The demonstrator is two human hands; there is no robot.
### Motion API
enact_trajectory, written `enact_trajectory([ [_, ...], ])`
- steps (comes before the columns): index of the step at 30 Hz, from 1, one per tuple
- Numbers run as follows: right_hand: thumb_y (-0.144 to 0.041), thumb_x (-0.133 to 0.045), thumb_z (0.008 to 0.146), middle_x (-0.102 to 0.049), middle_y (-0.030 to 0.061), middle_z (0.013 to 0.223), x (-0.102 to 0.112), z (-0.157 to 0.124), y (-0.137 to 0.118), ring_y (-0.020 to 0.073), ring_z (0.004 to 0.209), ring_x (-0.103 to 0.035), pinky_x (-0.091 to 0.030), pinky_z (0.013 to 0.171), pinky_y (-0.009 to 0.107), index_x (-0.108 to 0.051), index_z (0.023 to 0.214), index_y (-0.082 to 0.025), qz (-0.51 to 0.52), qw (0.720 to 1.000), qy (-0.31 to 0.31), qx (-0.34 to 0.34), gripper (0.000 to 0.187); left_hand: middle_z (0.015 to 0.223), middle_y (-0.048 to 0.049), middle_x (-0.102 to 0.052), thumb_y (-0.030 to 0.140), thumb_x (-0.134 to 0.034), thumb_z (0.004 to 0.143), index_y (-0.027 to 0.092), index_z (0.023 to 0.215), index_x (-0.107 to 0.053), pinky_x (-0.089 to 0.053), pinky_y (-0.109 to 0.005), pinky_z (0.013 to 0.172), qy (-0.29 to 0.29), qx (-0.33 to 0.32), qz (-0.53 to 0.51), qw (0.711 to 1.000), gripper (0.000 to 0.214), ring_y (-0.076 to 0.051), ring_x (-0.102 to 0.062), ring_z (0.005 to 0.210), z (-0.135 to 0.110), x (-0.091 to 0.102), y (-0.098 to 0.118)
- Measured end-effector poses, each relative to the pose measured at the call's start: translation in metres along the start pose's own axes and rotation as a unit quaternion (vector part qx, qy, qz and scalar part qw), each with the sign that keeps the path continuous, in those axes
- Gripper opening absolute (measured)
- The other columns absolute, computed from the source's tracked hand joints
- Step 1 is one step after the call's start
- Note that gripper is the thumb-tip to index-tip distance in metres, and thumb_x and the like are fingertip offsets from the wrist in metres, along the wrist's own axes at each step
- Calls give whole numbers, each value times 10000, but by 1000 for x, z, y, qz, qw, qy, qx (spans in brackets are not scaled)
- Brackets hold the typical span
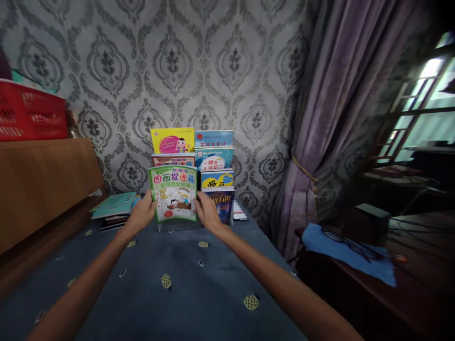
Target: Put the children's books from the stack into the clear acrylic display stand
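Between my two hands is a green-bordered picture book (174,196), its cover facing me and slightly curved. My left hand (144,210) grips its left edge and my right hand (208,210) its right edge. The book stands upright at the front of a tiered clear book rack (183,226), mostly hidden by books. Behind it rise a book with a pink cover (161,160) and a yellow book (172,139). In the column to the right stand a light blue book (213,138), a turquoise book (215,160), a yellow-and-blue book (217,179) and a dark blue book (224,203).
A pile of books (115,208) lies left of the rack on the dark blue patterned cloth (185,284). A red basket (31,111) sits on a wooden headboard (46,180). At right are a purple curtain (320,142) and glasses (351,244) on a blue cloth (316,239).
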State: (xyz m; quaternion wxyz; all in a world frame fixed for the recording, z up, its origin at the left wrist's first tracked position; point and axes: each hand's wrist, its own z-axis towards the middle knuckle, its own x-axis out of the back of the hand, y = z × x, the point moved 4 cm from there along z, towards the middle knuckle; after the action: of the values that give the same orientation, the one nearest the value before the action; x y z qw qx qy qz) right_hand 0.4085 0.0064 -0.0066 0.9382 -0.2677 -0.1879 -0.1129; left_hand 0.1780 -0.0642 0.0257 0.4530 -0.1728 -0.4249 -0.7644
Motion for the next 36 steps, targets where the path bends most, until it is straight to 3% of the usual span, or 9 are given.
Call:
enact_trajectory([
  [6, -263, -435, 952, -589, 65, 913, 15, 75, -5, 233, 885, -517, -442, 860, 359, -526, 925, -238, -10, 997, 47, 56, 98, 887, -81, -653, 278, -546, 843, 227, 998, -493, -473, -364, 853, 96, -9, -29, 995, 171, -308, -651, 930, 47, 36, 20],
  [11, -223, -418, 934, -578, 61, 910, 14, 109, -1, 237, 878, -500, -441, 855, 366, -500, 910, -242, -18, 995, 57, 83, 87, 1006, -111, -678, 250, -560, 851, 205, 1087, -522, -473, -378, 949, 143, -45, -65, 986, 243, -317, -643, 1063, 72, 37, 16],
  [19, -199, -416, 893, -570, 63, 868, 1, 121, 27, 244, 815, -509, -455, 795, 374, -467, 873, -242, -68, 994, 46, 68, 70, 984, -91, -708, 224, -483, 866, 220, 1082, -503, -546, -399, 862, 154, -66, 16, 986, 217, -267, -684, 919, 94, 11, -12],
  [29, -223, -408, 932, -628, 87, 938, -1, 126, 33, 259, 917, -551, -471, 856, 385, -520, 917, -231, -81, 993, 62, 60, 114, 1019, -99, -693, 240, -453, 873, 209, 1100, -493, -536, -411, 895, 129, -79, 3, 988, 232, -280, -675, 999, 105, 8, -12],
  [36, -179, -422, 918, -629, 94, 950, -5, 128, 37, 261, 916, -562, -455, 846, 367, -563, 914, -210, -156, 988, 9, -4, 144, 1000, -101, -688, 210, -448, 883, 205, 1079, -485, -526, -426, 901, 107, -32, 61, 992, 200, -285, -667, 975, 108, -2, -20],
])
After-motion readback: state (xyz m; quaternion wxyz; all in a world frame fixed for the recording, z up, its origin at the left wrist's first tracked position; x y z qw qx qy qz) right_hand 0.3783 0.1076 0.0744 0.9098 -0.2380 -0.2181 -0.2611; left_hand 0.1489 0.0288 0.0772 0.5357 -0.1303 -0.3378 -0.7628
